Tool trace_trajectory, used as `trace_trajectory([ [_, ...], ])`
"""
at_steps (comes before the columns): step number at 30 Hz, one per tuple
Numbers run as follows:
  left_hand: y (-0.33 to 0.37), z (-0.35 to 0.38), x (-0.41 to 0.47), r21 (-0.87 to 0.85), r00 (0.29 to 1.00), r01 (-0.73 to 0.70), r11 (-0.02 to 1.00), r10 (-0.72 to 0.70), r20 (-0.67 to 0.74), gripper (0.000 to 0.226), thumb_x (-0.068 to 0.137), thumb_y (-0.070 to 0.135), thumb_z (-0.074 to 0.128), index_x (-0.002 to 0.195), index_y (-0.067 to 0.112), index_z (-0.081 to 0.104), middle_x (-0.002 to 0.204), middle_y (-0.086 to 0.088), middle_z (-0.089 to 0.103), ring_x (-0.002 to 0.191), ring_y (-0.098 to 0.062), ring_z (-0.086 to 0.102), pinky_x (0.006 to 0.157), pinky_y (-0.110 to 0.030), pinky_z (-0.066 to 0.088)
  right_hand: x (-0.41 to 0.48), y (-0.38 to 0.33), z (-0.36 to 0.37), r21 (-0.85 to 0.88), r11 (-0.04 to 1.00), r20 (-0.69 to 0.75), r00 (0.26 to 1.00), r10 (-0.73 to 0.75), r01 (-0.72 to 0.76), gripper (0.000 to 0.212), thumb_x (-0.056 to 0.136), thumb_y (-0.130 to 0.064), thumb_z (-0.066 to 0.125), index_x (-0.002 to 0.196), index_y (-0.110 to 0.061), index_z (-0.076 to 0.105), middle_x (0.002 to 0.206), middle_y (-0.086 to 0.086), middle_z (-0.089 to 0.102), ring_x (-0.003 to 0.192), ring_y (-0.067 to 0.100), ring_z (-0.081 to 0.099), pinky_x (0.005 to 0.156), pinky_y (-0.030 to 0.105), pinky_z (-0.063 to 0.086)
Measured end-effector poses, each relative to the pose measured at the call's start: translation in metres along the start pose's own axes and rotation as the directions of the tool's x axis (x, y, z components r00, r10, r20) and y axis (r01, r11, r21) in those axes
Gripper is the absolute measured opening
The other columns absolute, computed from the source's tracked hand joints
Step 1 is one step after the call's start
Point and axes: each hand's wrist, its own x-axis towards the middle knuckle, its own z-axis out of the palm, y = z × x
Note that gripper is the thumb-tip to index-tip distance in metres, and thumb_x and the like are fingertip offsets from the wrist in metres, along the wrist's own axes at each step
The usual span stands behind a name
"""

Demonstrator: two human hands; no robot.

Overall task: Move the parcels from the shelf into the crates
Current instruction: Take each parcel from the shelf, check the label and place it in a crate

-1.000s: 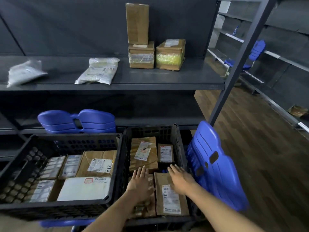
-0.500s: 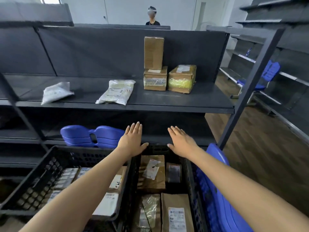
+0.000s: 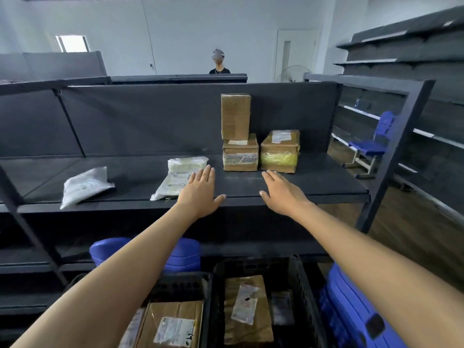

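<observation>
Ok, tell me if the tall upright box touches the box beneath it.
Touching: the head view shows the tall box standing directly on the lower box.

Place: parcel storeroom.
Shelving: dark metal shelf (image 3: pixel 313 187) under the right hand (image 3: pixel 281 192); more racks (image 3: pixel 391 56) to its right.
Stock: taped parcels (image 3: pixel 240 156) beyond it; crates (image 3: pixel 305 292) below.

Soft, even light fills the room, brightest on the white wall (image 3: pixel 188 33) and at the small blown-out window (image 3: pixel 71 43) upper left. The dark shelf (image 3: pixel 288 189) takes only faint shadows; beneath it everything is dim. The wide lens bends the upright post (image 3: pixel 399 151) and frame edges. The crates (image 3: pixel 303 285) at the bottom look slightly blurred.
</observation>
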Motion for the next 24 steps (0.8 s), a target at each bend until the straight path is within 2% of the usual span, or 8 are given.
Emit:
trace_trajectory([
  [4, -0.005, -0.019, 0.043, -0.046, 1.000, 0.000, 0.999, -0.001, -0.019, 0.080, 0.098, 0.049, 0.036, 0.151, 0.000, 0.002, 0.161, -0.014, 0.003, 0.149, -0.027, 0.004, 0.122, -0.038, 0.006, 0.036, -0.002, -0.022, 0.027, 0.999, -0.022, 0.999, 0.032, -0.031, 0.064, 0.101, -0.036, 0.039, 0.154, -0.012, 0.012, 0.161, 0.004, 0.013, 0.146, 0.025, 0.018, 0.112, 0.040, 0.030],
  [8, -0.009, -0.030, 0.091, -0.064, 0.998, -0.004, 0.998, -0.001, -0.066, 0.079, 0.098, 0.047, 0.038, 0.151, 0.000, 0.004, 0.161, -0.015, 0.006, 0.149, -0.028, 0.006, 0.121, -0.039, 0.006, 0.081, 0.005, -0.039, 0.044, 0.998, -0.058, 0.997, 0.046, -0.043, 0.063, 0.101, -0.035, 0.039, 0.154, -0.013, 0.012, 0.161, 0.002, 0.012, 0.146, 0.023, 0.019, 0.112, 0.040, 0.032],
  [13, -0.020, -0.037, 0.149, -0.060, 0.996, 0.035, 0.998, -0.040, -0.080, 0.079, 0.098, 0.050, 0.038, 0.151, 0.002, 0.004, 0.161, -0.013, 0.006, 0.149, -0.026, 0.006, 0.121, -0.038, 0.007, 0.142, 0.020, -0.052, 0.018, 1.000, -0.080, 0.997, 0.019, -0.018, 0.064, 0.101, -0.035, 0.041, 0.153, -0.011, 0.014, 0.161, 0.005, 0.015, 0.147, 0.021, 0.016, 0.115, 0.038, 0.025],
  [18, -0.032, -0.035, 0.205, -0.056, 0.993, 0.084, 0.995, -0.088, -0.072, 0.080, 0.097, 0.053, 0.038, 0.152, 0.004, 0.007, 0.161, -0.011, 0.008, 0.149, -0.026, 0.006, 0.120, -0.038, 0.009, 0.204, 0.037, -0.063, 0.023, 1.000, -0.097, 0.995, 0.009, -0.006, 0.065, 0.100, -0.039, 0.041, 0.153, -0.013, 0.015, 0.160, 0.004, 0.016, 0.144, 0.023, 0.024, 0.107, 0.039, 0.034],
  [24, -0.043, -0.037, 0.272, -0.065, 0.993, 0.079, 0.995, -0.084, -0.084, 0.078, 0.097, 0.050, 0.041, 0.152, 0.005, 0.009, 0.161, -0.009, 0.011, 0.148, -0.027, 0.010, 0.119, -0.037, 0.012, 0.279, 0.053, -0.078, 0.023, 1.000, -0.132, 0.991, 0.016, -0.013, 0.065, 0.100, -0.040, 0.041, 0.152, -0.011, 0.017, 0.159, 0.005, 0.020, 0.141, 0.026, 0.030, 0.105, 0.040, 0.036],
])
